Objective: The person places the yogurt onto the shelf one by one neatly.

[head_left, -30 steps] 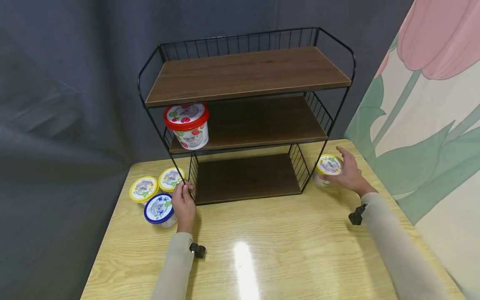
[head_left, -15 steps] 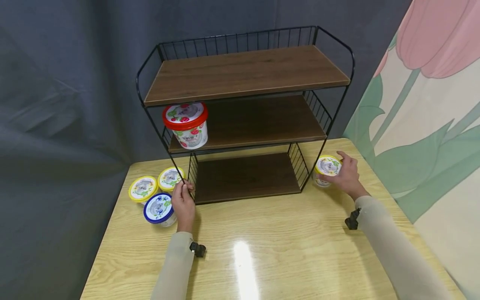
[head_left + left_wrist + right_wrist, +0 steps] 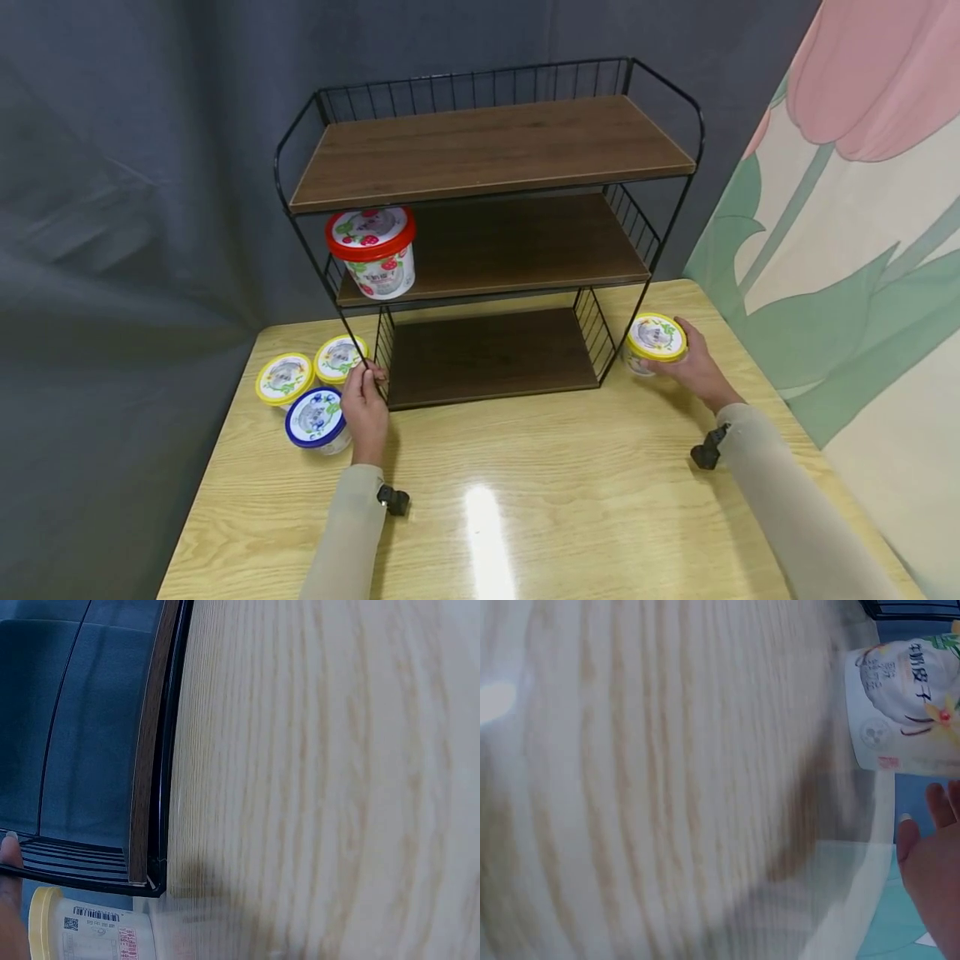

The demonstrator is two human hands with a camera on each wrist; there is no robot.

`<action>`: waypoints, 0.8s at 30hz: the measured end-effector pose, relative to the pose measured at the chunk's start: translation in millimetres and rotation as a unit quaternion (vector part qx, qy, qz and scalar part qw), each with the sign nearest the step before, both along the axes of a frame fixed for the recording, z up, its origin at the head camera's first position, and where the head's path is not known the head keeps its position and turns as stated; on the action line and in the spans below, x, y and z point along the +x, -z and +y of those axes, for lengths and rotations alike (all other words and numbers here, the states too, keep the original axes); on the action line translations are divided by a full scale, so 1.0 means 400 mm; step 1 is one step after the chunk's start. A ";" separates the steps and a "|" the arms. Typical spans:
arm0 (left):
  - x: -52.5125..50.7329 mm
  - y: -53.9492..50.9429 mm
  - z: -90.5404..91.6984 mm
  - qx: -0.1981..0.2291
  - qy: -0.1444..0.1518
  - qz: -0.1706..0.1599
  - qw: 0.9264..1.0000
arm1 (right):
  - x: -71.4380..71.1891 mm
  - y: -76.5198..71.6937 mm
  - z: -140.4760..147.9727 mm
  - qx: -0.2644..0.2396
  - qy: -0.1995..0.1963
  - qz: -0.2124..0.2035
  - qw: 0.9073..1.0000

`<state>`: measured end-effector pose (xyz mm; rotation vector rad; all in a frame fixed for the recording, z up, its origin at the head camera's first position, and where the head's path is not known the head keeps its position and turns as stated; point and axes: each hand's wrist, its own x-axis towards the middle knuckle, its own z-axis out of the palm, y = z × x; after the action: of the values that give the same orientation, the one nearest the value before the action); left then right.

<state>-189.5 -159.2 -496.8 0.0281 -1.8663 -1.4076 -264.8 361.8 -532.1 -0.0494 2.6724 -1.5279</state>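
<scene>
My left hand [image 3: 365,417] grips the left front post of a black wire rack with dark wooden shelves [image 3: 487,354]; in the left wrist view only a few fingers [image 3: 11,859] show at the rack's wire side. At the rack's right, my right hand [image 3: 696,367] holds a yellow-lidded tub [image 3: 656,337] from its right side, thumb below the lid. The right wrist view shows that tub [image 3: 904,709] with the hand [image 3: 934,862] beside it; the contact is not clear there. A red-lidded tub [image 3: 382,271] stands at the left end of the middle shelf.
Left of the rack, close to my left hand, stand two yellow-lidded tubs [image 3: 285,377] [image 3: 339,357] and a blue-lidded tub [image 3: 315,417] on the wooden table [image 3: 562,483]. A dark curtain [image 3: 135,208] hangs behind, and a flower-patterned wall [image 3: 862,250] borders the right.
My right hand has closed in on the yellow-lidded tub, its thumb moving from over the lid's edge to below it. My left hand stays on the rack's post.
</scene>
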 end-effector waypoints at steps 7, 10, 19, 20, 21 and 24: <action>0.002 -0.001 0.001 0.004 0.002 -0.012 1.000 | -0.002 -0.005 -0.012 -0.005 0.014 0.006 1.000; 0.002 -0.002 -0.002 0.013 0.014 -0.003 1.000 | 0.001 -0.015 -0.018 -0.013 0.018 -0.006 1.000; 0.003 -0.005 -0.009 0.015 0.029 0.004 0.999 | 0.014 -0.005 -0.025 -0.043 0.030 0.003 0.999; 0.004 -0.005 -0.009 0.017 0.031 0.002 0.999 | 0.015 -0.002 -0.023 -0.038 0.033 0.010 0.999; 0.004 -0.004 -0.009 0.017 0.032 0.001 0.999 | 0.015 0.001 -0.021 -0.031 0.035 0.022 0.999; 0.005 -0.002 -0.010 0.015 0.034 -0.002 0.999 | 0.016 0.004 -0.015 0.002 0.051 0.076 0.996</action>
<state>-187.5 -163.2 -496.0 -0.0175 -1.8659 -1.4832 -258.3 355.9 -533.9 -0.0294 2.8372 -1.6084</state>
